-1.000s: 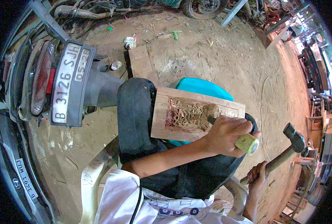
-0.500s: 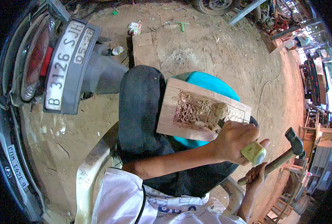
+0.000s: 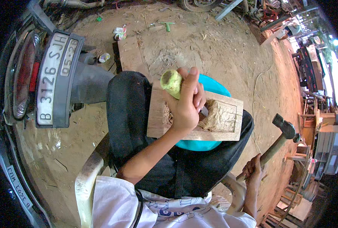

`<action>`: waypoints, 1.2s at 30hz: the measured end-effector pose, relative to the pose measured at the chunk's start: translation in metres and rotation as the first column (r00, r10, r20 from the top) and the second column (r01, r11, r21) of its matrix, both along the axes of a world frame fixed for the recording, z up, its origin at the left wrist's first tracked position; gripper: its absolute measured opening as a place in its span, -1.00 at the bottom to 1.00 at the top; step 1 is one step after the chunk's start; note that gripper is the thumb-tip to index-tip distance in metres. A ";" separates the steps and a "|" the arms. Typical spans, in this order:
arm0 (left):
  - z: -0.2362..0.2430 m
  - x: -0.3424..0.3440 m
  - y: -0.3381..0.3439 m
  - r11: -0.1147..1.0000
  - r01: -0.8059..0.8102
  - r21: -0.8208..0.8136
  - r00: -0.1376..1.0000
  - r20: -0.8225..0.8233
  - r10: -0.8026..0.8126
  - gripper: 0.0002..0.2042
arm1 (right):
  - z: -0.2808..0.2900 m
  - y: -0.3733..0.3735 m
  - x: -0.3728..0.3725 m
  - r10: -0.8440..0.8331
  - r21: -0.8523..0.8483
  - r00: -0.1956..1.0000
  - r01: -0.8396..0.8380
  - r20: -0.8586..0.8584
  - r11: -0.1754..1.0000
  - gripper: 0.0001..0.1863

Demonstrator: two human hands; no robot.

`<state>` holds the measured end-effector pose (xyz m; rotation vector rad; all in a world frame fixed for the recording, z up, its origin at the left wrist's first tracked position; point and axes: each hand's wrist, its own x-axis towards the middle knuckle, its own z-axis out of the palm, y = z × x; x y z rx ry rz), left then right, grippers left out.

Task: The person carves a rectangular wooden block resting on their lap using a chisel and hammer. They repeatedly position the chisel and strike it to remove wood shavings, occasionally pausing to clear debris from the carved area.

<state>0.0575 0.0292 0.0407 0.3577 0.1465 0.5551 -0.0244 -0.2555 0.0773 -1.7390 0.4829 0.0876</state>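
Note:
My left hand (image 3: 188,108) is wrapped round a chisel with a yellow-green handle (image 3: 171,83). The chisel leans, its handle up and to the left, and a short piece of its dark blade (image 3: 204,111) shows below my fingers at the recess. Across my lap lies a rectangular wooden block (image 3: 231,133). Rough, chipped wood (image 3: 222,116) fills the recess on its right, and loose shavings (image 3: 167,114) show left of my wrist. Off to the right, my right hand (image 3: 252,167) grips the wooden handle of a hammer (image 3: 285,127), its dark head raised away from the block.
A turquoise round surface (image 3: 214,83) lies under the block. I sit in a pale chair (image 3: 86,190). A motorcycle's rear with a plate (image 3: 54,79) stands close on the left. Wood pieces and furniture (image 3: 306,152) line the right. Litter (image 3: 119,32) lies on the dirt floor ahead.
My left hand has swung the chisel from the block's right end to its middle, and its handle now leans left instead of right. The hammer stays in my right hand, lifted at the side.

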 end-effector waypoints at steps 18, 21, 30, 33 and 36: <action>-0.027 -0.012 -0.016 0.965 -0.083 0.250 0.996 0.005 0.084 -0.68 | 0.001 -0.001 0.000 -0.037 -0.053 0.997 0.033 -0.067 0.998 -0.64; -0.024 -0.011 -0.018 0.963 -0.081 0.257 0.995 -0.038 0.094 -0.69 | 0.006 0.009 0.000 -0.022 -0.130 1.000 0.020 -0.015 0.991 -0.64; -0.029 -0.009 -0.031 0.988 -0.048 0.144 0.999 -0.013 0.050 -0.81 | 0.067 0.013 0.007 0.346 0.045 0.937 -0.348 0.056 0.936 -0.36; -0.034 -0.008 -0.034 0.979 -0.059 0.197 0.998 -0.002 0.061 -0.80 | 0.110 0.031 0.018 0.611 -0.316 0.771 -0.543 0.179 0.778 -0.36; -0.029 -0.006 -0.039 0.976 -0.048 0.210 0.995 -0.072 0.065 -0.80 | 0.134 0.060 0.021 0.750 -0.604 0.565 -0.478 0.344 0.637 -0.43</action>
